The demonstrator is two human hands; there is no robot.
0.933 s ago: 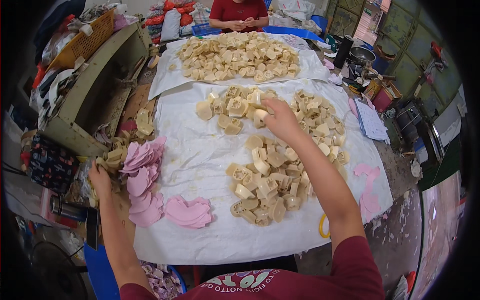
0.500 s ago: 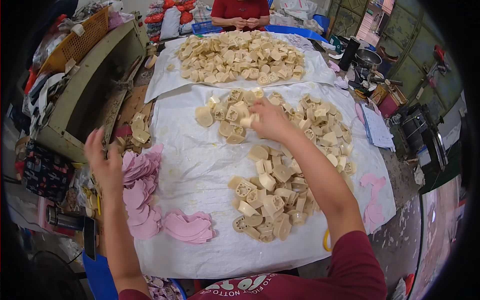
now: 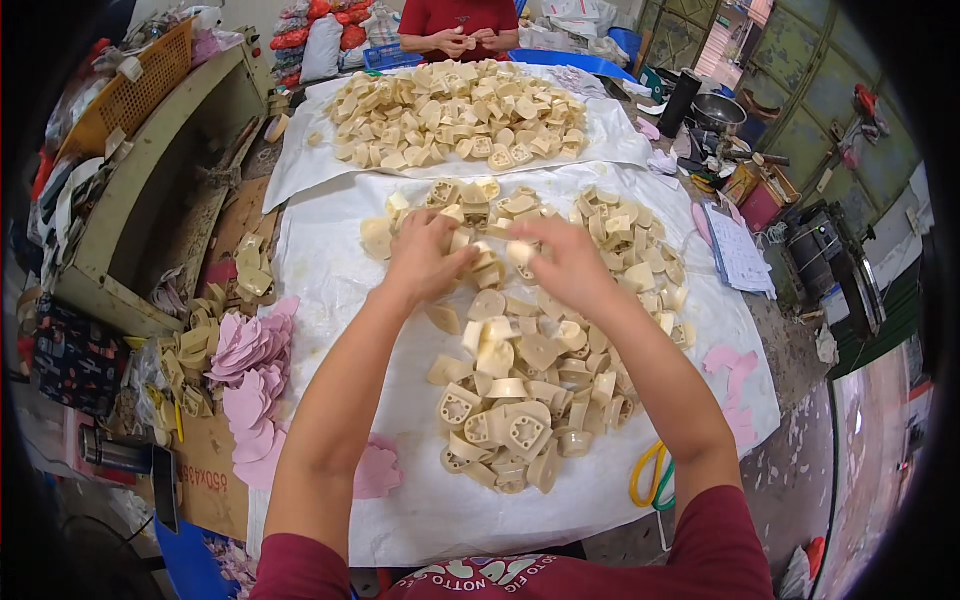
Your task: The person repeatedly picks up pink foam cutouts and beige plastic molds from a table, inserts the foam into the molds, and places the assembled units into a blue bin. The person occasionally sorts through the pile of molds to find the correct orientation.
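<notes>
Many cream moulded shoe heels (image 3: 530, 345), some with round holes in their flat ends, lie in a loose pile on a white sheet (image 3: 345, 300). My left hand (image 3: 425, 258) bends its fingers round a few heels at the pile's upper left; the fingers partly hide them. To its right, my right hand (image 3: 572, 268) pinches one pale heel (image 3: 520, 255) between thumb and fingers, slightly blurred by motion. Both hands are over the far part of the near pile, a short gap apart.
Pink cut pieces (image 3: 250, 345) lie at the left, others (image 3: 735, 385) at the right edge. Beyond is a larger heel heap (image 3: 450, 110), with a person (image 3: 460, 30) in red behind it. Yellow and green rings (image 3: 652, 480) lie by my right elbow. A metal machine (image 3: 150, 190) stands left.
My left hand has come from above the pink pieces at the left across to the heels. My right hand has shifted slightly right, still holding a heel. The view has shifted a little.
</notes>
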